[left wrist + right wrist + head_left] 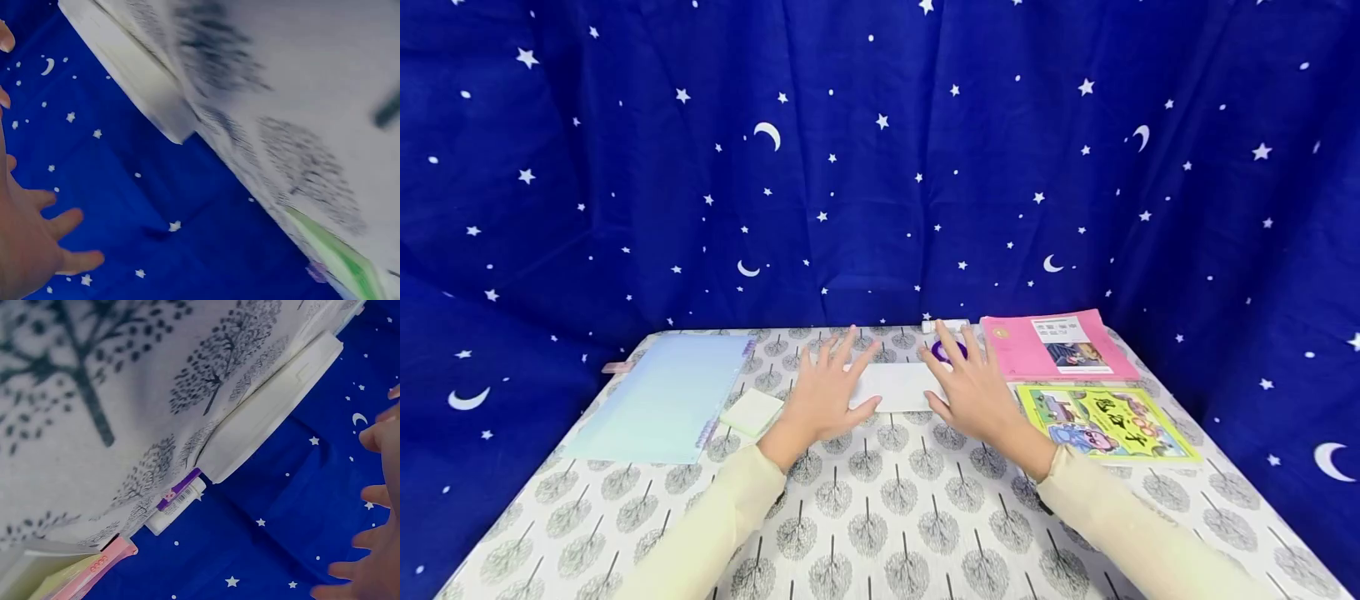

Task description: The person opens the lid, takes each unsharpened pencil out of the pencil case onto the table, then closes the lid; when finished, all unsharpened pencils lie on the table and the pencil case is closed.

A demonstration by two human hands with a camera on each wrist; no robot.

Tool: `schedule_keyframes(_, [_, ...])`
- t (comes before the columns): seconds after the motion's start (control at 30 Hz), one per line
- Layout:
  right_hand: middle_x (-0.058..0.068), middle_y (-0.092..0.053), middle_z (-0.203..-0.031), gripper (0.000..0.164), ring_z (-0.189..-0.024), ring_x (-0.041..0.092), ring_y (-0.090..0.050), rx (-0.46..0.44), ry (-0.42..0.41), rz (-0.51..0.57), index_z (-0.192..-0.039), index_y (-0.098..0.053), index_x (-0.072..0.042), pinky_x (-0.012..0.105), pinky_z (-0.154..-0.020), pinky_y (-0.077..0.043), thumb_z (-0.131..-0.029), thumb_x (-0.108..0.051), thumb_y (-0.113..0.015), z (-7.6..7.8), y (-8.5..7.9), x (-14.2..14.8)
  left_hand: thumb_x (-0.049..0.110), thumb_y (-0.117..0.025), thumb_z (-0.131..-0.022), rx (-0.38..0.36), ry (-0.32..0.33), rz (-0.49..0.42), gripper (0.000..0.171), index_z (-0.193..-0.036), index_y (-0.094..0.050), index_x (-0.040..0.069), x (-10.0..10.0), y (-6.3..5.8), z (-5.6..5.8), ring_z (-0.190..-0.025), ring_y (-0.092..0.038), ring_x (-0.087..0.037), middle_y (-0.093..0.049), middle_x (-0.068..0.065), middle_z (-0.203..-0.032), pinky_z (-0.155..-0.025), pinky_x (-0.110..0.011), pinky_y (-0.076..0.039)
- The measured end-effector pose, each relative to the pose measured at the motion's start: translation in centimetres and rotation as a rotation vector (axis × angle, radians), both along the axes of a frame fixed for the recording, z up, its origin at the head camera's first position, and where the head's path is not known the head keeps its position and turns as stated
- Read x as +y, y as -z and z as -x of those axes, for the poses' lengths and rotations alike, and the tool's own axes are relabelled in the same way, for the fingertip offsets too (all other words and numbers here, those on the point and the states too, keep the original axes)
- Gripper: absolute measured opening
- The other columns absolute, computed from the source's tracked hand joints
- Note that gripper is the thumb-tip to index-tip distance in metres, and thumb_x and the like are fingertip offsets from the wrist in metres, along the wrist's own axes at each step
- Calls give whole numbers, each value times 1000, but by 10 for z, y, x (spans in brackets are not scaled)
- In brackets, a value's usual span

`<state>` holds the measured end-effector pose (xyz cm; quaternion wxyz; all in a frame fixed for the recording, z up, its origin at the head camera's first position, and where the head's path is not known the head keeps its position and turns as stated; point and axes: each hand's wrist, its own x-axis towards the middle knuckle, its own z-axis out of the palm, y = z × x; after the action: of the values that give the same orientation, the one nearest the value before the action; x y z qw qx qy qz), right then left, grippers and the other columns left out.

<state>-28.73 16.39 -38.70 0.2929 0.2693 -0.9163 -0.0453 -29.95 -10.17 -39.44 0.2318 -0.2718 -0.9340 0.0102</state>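
Observation:
A flat white rectangular box [895, 388] lies on the table between my two hands. My left hand [823, 398], fingers spread, is at its left end in the head view, and my right hand [977, 400], also spread, is at its right end. Both wrist views show a gap between the box [137, 78] and the hands: the left hand [28, 240] and the right hand [372, 550] hover above the table, holding nothing. Just beyond the right fingers sits a purple ring-shaped object [949, 351], partly covered by them.
To the left lie a pale blue tabbed folder [658, 400] and a light green-edged pad [752, 411]. At right are a pink book [1015, 350] and a yellow-green picture book [1112, 423]. A small white box [955, 325] stands by the back edge, before a blue starry curtain [880, 183].

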Motion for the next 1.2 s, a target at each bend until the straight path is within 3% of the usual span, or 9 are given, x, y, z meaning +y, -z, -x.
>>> schedule_keyframes(0.17, [24,-35,-152,60,-132,52,-38,-46,-3,-10,-140,-55,-14,68,-100,-41,-88,-42,-68,0,3,3,58,-51,-95,-178,16,-117,81,-160,-10,31,-9,7,6,-139,-35,-42,-16,-13,-164,-105,-69,-35])
schedule_keyframes(0.27, [23,-42,-148,53,-129,47,-43,-117,-19,2,-135,-59,-11,65,-98,-45,-90,-38,-67,2,5,2,55,-54,-96,-293,1,-201,83,-161,-11,26,-14,8,10,-141,-32,-44,-16,-16,-163,-106,-71,-32])
schedule_keyframes(0.47, [18,-47,-145,44,-131,39,-45,-338,-35,86,-131,-62,-9,65,-101,-42,-94,-34,-63,9,11,0,57,-59,-93,-490,-49,-331,90,-160,-11,23,-21,7,18,-144,-20,-49,-11,-16,-164,-109,-73,-22])
schedule_keyframes(0.67, [16,-44,-149,45,-133,40,-43,-517,-56,188,-132,-60,-9,70,-103,-37,-94,-33,-63,16,15,1,56,-66,-88,-665,-31,-360,97,-160,-12,20,-25,9,26,-143,-10,-56,-8,-13,-166,-110,-76,-10])
schedule_keyframes(0.8, [18,-44,-149,45,-135,44,-41,-579,-85,233,-132,-60,-9,70,-104,-34,-94,-33,-64,18,16,0,52,-71,-86,-718,-18,-344,101,-160,-12,19,-27,12,31,-145,-11,-53,-11,-11,-166,-110,-75,-10])
schedule_keyframes(1.03, [16,-44,-150,45,-140,43,-33,-688,-72,292,-129,-62,-11,77,-107,-20,-91,-34,-68,27,23,-1,34,-78,-84,-758,18,-386,101,-159,-15,10,-27,19,36,-146,-19,-44,-17,-19,-163,-115,-65,-20])
schedule_keyframes(1.2, [16,-44,-150,43,-140,43,-33,-687,-78,306,-126,-64,-12,74,-109,-20,-89,-31,-72,36,26,-1,31,-79,-84,-788,37,-403,100,-158,-17,6,-30,21,42,-148,-17,-39,-17,-17,-163,-119,-59,-16])
